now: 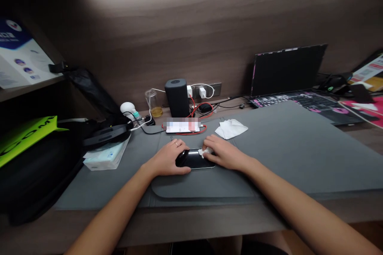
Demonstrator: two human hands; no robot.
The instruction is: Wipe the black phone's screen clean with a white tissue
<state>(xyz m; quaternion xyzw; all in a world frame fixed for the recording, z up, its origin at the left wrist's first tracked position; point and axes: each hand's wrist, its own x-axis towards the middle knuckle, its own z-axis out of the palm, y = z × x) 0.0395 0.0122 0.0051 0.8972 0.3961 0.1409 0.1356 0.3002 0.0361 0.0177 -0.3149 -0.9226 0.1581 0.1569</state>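
A dark, glossy smartphone (196, 161) lies flat on the grey desk mat, screen side up as far as I can see. My left hand (170, 158) grips its left end, thumb along the near edge and fingers over the far edge. Pinched in my right hand (220, 152) is a crumpled white tissue (205, 152), pressed against the phone's right part. Beyond my hands, a second phone (182, 128) with a lit screen is plugged into a red cable. Another white tissue (231, 128) rests on the mat behind my right hand.
An open laptop (289, 71) stands at the back right. A black speaker (177, 97), a glass jar (153, 103) and tangled cables line the wall below sockets. On the left are a tissue pack (106, 155) and a black bag (26, 179). The grey mat (299, 147) covers much of the desk.
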